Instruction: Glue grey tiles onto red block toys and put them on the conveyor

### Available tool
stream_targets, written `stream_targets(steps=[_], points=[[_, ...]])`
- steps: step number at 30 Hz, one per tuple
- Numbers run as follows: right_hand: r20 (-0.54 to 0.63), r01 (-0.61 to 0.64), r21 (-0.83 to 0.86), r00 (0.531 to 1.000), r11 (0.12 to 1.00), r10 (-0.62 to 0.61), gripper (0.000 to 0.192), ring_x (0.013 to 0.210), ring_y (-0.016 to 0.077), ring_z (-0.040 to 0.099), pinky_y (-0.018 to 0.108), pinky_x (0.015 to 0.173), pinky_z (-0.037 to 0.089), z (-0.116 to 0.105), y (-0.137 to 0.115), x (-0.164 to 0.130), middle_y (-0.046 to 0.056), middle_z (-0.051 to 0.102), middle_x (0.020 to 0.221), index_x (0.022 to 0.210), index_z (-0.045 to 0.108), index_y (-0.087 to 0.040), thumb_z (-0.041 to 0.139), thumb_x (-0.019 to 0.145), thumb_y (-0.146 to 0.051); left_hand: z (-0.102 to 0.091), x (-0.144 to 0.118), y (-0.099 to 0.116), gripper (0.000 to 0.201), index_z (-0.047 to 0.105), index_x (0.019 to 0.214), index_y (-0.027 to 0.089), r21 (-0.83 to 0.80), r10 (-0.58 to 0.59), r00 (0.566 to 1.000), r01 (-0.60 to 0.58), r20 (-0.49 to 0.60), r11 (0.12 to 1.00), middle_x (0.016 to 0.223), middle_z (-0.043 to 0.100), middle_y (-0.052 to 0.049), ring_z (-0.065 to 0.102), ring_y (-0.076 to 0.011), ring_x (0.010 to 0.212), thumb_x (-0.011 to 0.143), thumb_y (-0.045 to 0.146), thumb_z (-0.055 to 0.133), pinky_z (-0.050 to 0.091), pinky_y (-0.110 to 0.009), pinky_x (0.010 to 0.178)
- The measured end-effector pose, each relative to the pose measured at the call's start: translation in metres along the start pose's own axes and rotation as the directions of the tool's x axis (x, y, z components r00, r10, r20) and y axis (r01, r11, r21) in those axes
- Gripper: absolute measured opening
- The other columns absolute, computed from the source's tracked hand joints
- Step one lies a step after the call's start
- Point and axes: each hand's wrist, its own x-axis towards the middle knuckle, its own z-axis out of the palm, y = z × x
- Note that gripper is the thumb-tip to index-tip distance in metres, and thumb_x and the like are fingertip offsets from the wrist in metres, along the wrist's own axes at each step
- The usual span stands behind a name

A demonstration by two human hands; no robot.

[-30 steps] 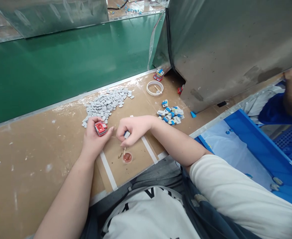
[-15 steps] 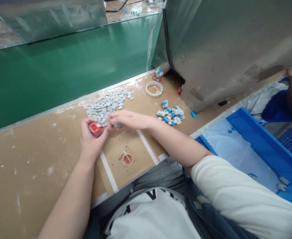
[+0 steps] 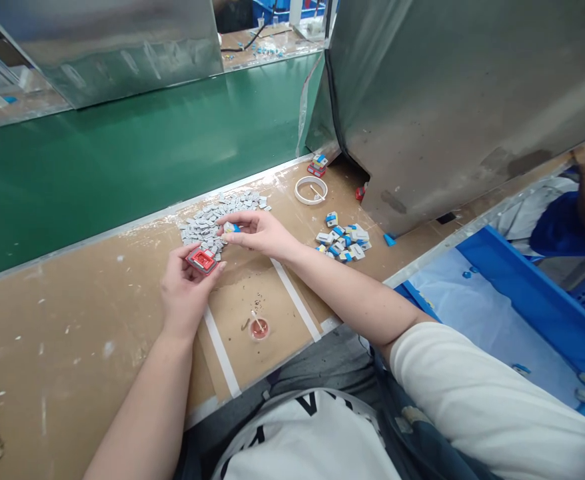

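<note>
White tee with short sleeves (image 3: pixel 472 393) and some black lettering across the chest, over grey trousers. Both forearms bare, no watch, rings or gloves on either hand.

- Beyond the right hand (image 3: pixel 257 232), the pile of grey pieces (image 3: pixel 217 215) blocks the way to the green belt (image 3: pixel 122 160).
- Right of it, bare bench (image 3: pixel 292 220) runs to the blue-and-white pieces (image 3: pixel 345 240).
- Toward the body, the small red dish (image 3: pixel 260 329) sits on the taped patch.
- Left of the left hand (image 3: pixel 185 287), the bench lies open.
</note>
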Motion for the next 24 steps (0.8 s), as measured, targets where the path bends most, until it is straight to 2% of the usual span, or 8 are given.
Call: stream_targets(steps=[3, 8, 12, 16, 19, 21, 24], points=[[0.047, 0.013, 0.074, 0.999, 0.997, -0.016, 0.051, 0.069, 0.0067, 0.060, 0.022, 0.068, 0.055, -0.0016, -0.0044, -0.0026, 0.001, 0.078, 0.103, 0.130, 0.077, -0.020, 0.090, 0.086, -0.041, 0.0004, 0.0019, 0.0003, 0.066, 0.070, 0.126, 0.020, -0.076, -0.035, 0.999, 0.038, 0.039, 0.996, 0.108, 0.077, -0.006, 0.077, -0.0226, 0.096, 0.073, 0.050, 0.095, 0.064, -0.036, 0.088], [0.128, -0.035, 0.151, 0.992, 0.988, 0.016, 0.053, 0.072, 0.0094, 0.067, 0.028, 0.078, 0.063, -0.0019, -0.0035, -0.0021, 0.000, 0.076, 0.090, 0.127, 0.079, -0.018, 0.092, 0.083, -0.046, -0.0011, 0.0051, 0.0015, 0.072, 0.073, 0.127, 0.020, -0.194, -0.068, 0.995, 0.082, 0.077, 0.978, 0.108, 0.078, -0.007, 0.075, -0.0236, 0.099, 0.069, 0.052, 0.099, 0.062, -0.034, 0.089], [0.125, -0.011, 0.152, 0.992, 0.988, -0.008, 0.052, 0.080, 0.0103, 0.067, 0.027, 0.081, 0.062, -0.0020, -0.0008, -0.0017, 0.002, 0.079, 0.098, 0.122, 0.081, -0.019, 0.096, 0.080, -0.047, -0.0062, 0.0068, 0.0029, 0.064, 0.075, 0.112, 0.019, -0.265, -0.066, 0.980, 0.115, 0.186, 0.957, 0.101, 0.076, -0.007, 0.073, -0.0214, 0.090, 0.067, 0.057, 0.100, 0.060, -0.031, 0.080], [0.177, 0.090, 0.090, 0.979, 0.992, -0.105, 0.044, 0.088, 0.0111, 0.068, 0.027, 0.086, 0.060, -0.0044, -0.0039, -0.0043, 0.003, 0.077, 0.104, 0.121, 0.083, -0.021, 0.093, 0.086, -0.045, -0.0093, 0.0061, 0.0065, 0.061, 0.074, 0.111, 0.018, -0.322, -0.087, 0.919, 0.222, 0.384, 0.921, 0.096, 0.075, -0.006, 0.065, -0.0158, 0.066, 0.073, 0.060, 0.097, 0.054, -0.028, 0.060], [0.269, 0.183, 0.016, 0.946, 0.983, -0.181, 0.046, 0.092, 0.0120, 0.065, 0.028, 0.085, 0.058, -0.0071, -0.0057, -0.0060, 0.005, 0.074, 0.112, 0.123, 0.082, -0.022, 0.090, 0.089, -0.050, -0.0095, 0.0049, 0.0075, 0.061, 0.074, 0.108, 0.018, -0.359, -0.123, 0.894, 0.295, 0.431, 0.886, 0.091, 0.073, -0.004, 0.058, -0.0116, 0.058, 0.068, 0.055, 0.100, 0.047, -0.024, 0.051], [0.331, 0.252, -0.011, 0.914, 0.968, -0.234, 0.047, 0.093, 0.0124, 0.063, 0.028, 0.084, 0.056, -0.0083, -0.0064, -0.0072, 0.006, 0.073, 0.114, 0.123, 0.082, -0.021, 0.088, 0.090, -0.054, -0.0095, 0.0041, 0.0063, 0.062, 0.073, 0.102, 0.017, -0.396, -0.127, 0.871, 0.340, 0.475, 0.853, 0.081, 0.066, -0.001, 0.049, -0.0085, 0.054, 0.064, 0.057, 0.102, 0.041, -0.022, 0.047], [0.393, 0.366, -0.044, 0.862, 0.930, -0.320, 0.041, 0.091, 0.0109, 0.062, 0.027, 0.080, 0.054, -0.0084, -0.0092, -0.0103, 0.007, 0.073, 0.117, 0.120, 0.083, -0.020, 0.089, 0.091, -0.049, -0.0095, 0.0027, 0.0033, 0.066, 0.072, 0.096, 0.016, -0.442, -0.096, 0.806, 0.414, 0.584, 0.795, 0.067, 0.051, 0.005, 0.035, -0.0051, 0.049, 0.063, 0.066, 0.101, 0.030, -0.020, 0.044]])
